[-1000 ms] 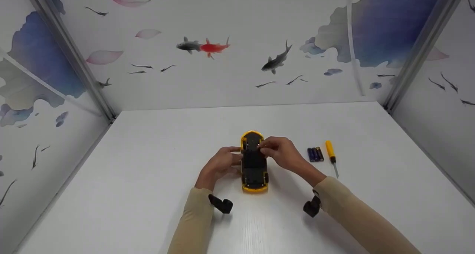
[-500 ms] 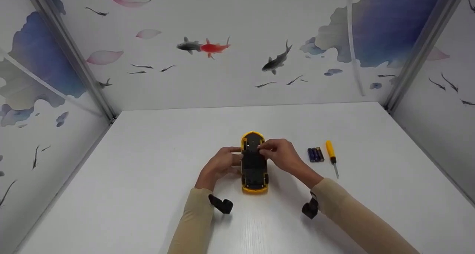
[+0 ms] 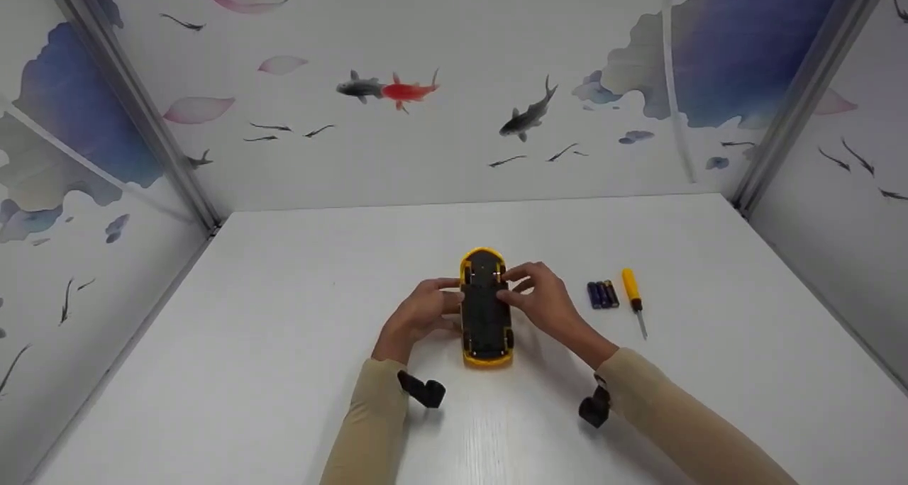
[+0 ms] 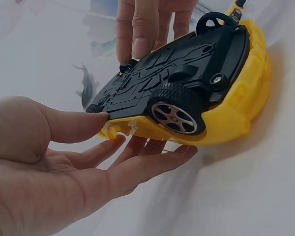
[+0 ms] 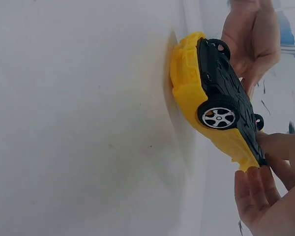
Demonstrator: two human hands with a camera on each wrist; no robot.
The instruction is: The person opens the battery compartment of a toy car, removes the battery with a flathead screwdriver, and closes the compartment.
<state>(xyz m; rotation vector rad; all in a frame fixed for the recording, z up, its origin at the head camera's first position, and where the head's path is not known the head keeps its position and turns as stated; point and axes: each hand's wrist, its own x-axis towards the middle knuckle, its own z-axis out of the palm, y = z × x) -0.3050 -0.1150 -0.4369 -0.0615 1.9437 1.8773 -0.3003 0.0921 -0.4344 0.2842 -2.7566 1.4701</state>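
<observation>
A yellow toy car [image 3: 485, 315] is upside down, its black underside facing up. My left hand [image 3: 425, 308] holds it from the left; in the left wrist view the thumb [image 4: 81, 127] lies on the underside's edge and the fingers reach below the yellow body. At the other side my right hand [image 3: 543, 297] grips the car, thumb on the underside and fingers along the side near a wheel. In the right wrist view, those right fingers [image 5: 255, 189] bend at the yellow edge. Black tyres with silver rims [image 5: 219, 118] show.
To the right on the white table [image 3: 284, 371], several batteries [image 3: 603, 295] lie side by side. Beside them is a screwdriver [image 3: 631, 290] with a yellow handle. Walls with printed fish stand at the back and sides.
My right thumb and fingers, earlier together over the underside near a wheel, have spread apart, the thumb lower and the fingers at the car's side. The left hand stays put.
</observation>
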